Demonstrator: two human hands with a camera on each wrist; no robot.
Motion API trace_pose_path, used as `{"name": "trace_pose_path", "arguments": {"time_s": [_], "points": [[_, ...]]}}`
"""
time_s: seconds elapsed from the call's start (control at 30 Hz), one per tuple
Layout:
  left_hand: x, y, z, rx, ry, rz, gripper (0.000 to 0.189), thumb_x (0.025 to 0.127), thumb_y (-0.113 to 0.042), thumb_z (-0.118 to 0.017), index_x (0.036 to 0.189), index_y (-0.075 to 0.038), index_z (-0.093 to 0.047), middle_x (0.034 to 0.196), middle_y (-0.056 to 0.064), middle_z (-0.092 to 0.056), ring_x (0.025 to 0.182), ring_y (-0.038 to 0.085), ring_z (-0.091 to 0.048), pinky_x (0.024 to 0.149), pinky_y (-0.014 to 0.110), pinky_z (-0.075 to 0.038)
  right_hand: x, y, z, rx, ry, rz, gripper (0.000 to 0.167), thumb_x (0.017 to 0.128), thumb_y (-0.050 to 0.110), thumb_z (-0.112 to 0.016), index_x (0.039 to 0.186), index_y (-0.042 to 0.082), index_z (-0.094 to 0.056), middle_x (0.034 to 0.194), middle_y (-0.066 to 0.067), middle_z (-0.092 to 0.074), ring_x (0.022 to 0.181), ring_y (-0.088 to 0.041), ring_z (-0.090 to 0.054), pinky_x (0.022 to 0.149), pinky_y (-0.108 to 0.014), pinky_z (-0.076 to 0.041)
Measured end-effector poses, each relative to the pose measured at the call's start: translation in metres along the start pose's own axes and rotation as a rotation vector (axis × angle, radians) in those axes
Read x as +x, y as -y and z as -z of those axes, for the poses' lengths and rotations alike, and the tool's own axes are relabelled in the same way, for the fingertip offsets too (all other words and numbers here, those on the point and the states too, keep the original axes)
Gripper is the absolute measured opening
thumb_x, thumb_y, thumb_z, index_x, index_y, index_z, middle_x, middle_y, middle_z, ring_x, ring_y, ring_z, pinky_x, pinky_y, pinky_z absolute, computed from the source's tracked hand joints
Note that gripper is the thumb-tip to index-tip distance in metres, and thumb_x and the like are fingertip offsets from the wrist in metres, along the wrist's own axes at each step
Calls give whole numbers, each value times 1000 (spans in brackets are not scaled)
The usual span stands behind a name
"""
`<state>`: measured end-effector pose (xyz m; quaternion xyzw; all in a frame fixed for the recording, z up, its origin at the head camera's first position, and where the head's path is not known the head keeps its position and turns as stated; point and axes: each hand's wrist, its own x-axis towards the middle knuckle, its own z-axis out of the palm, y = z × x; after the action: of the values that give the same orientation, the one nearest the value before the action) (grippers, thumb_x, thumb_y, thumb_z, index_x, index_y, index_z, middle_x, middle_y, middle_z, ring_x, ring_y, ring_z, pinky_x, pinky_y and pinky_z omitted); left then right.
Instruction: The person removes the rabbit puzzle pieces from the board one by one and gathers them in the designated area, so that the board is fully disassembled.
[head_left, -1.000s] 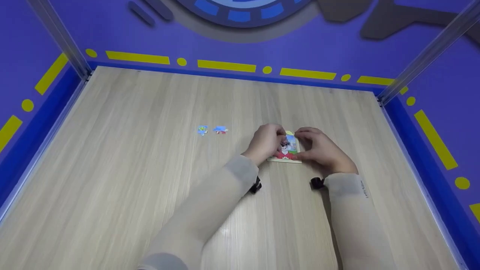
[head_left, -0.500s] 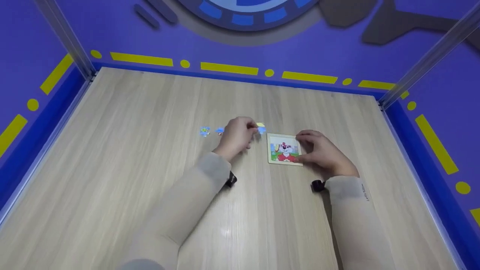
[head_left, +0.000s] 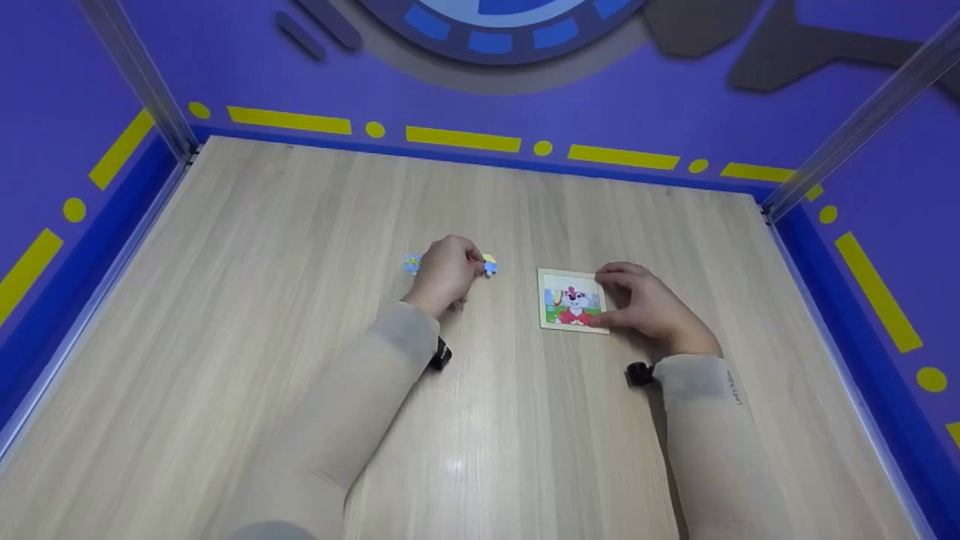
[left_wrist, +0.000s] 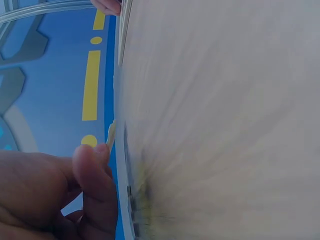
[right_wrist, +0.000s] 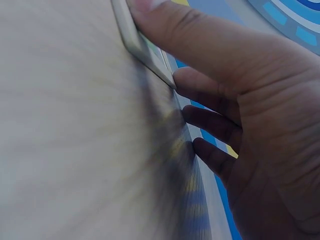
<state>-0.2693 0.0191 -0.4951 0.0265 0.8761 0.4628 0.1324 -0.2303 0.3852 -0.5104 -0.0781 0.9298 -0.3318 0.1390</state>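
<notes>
My left hand [head_left: 448,274] pinches a blue-and-yellow jigsaw piece [head_left: 490,265] between thumb and fingertips, left of the puzzle tray. In the left wrist view, the edge of that piece [left_wrist: 111,134] shows thin beyond the fingertips. My right hand [head_left: 651,304] grips the square wooden puzzle tray [head_left: 541,300] by its right side. Its thumb [right_wrist: 160,20] lies over the tray's near part, with a finger at the far right corner. Inside the tray a cartoon animal in red [head_left: 574,304] is pieced together, below a pale bare strip at the top.
A loose blue jigsaw piece [head_left: 412,263] lies on the wood-grain table [head_left: 420,465], partly behind my left hand. Any piece right beneath that hand is hidden. Purple walls with yellow markings [head_left: 463,139] border the table at the back and sides.
My left hand has moved left, away from the tray, carrying the blue-and-yellow piece out of the picture's top. One loose piece is now covered by it. My right hand keeps its place on the tray.
</notes>
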Motion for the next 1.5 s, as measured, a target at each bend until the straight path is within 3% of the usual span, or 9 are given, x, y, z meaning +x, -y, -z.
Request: {"name": "trace_pose_path", "arguments": {"time_s": [0.17, 0.3, 0.6, 0.7, 0.83, 1.0, 1.13, 1.3, 1.5], "points": [[2, 0, 0, 55, 0, 0, 10, 112, -13, -71, 112, -8, -80, 89, 10, -81, 46, 9, -55, 49, 24, -47, -1, 0, 0, -7, 0, 4, 85, 88, 35, -99, 160, 8, -63, 176, -10, -46, 171, -39, -32, 142, -63, -22], [2, 0, 0, 77, -3, 3, 9, 111, -14, -73, 113, -9, -80, 96, 7, -81, 51, 9, -58, 54, 25, -50, -1, 1, 0, -16, -3, -5, 85, 88, 34, -99, 160, 9, -62, 177, -10, -45, 172, -40, -31, 142, -63, -23], [-2, 1, 1, 70, 4, 4, 15, 111, -14, -73, 124, -9, -78, 118, 7, -81, 85, 17, -70, 72, 31, -59, 0, 1, -1, -26, 2, 9, 84, 88, 31, -99, 159, 7, -63, 176, -11, -47, 169, -39, -35, 142, -62, -25], [-3, 1, 0, 52, 9, 6, 19, 112, -14, -72, 129, -9, -77, 121, 6, -80, 98, 20, -73, 81, 34, -62, -1, 3, -1, -33, 7, 20, 82, 89, 28, -98, 159, 4, -63, 174, -13, -48, 168, -39, -37, 141, -61, -27], [-6, -2, -4, 52, 9, -22, 20, 112, -14, -72, 131, -9, -77, 118, 4, -79, 101, 20, -73, 86, 35, -61, -3, 7, 0, -27, 22, -5, 80, 90, 24, -96, 160, 5, -62, 175, -13, -46, 168, -40, -36, 141, -63, -27], [-14, -14, -14, 31, 39, -77, 24, 110, -16, -76, 133, -9, -77, 117, 4, -75, 100, 19, -69, 85, 35, -60, -7, 14, 0, 3, 30, -40, 80, 90, 21, -95, 162, 8, -61, 177, -10, -42, 170, -39, -31, 142, -64, -22], [-19, -26, -26, 43, 66, -127, 25, 110, -18, -76, 134, -11, -79, 129, 5, -75, 113, 21, -71, 97, 38, -62, -8, 19, 0, 15, 38, -51, 79, 90, 16, -95, 162, 10, -62, 178, -7, -41, 171, -38, -31, 142, -62, -25], [-20, -36, -45, 92, 103, -179, 24, 109, -18, -77, 132, -13, -80, 138, 3, -77, 128, 21, -70, 113, 40, -58, -7, 24, -1, -38, 57, -11, 75, 91, 18, -94, 159, 13, -65, 176, -7, -47, 167, -38, -39, 139, -63, -32], [-20, -40, -62, 156, 146, -203, 25, 108, -19, -78, 132, -14, -82, 142, 3, -74, 130, 22, -70, 115, 42, -56, -3, 23, -4, -124, 51, 90, 60, 94, 27, -92, 149, 12, -74, 169, -12, -54, 159, -41, -47, 134, -65, -39]]}}
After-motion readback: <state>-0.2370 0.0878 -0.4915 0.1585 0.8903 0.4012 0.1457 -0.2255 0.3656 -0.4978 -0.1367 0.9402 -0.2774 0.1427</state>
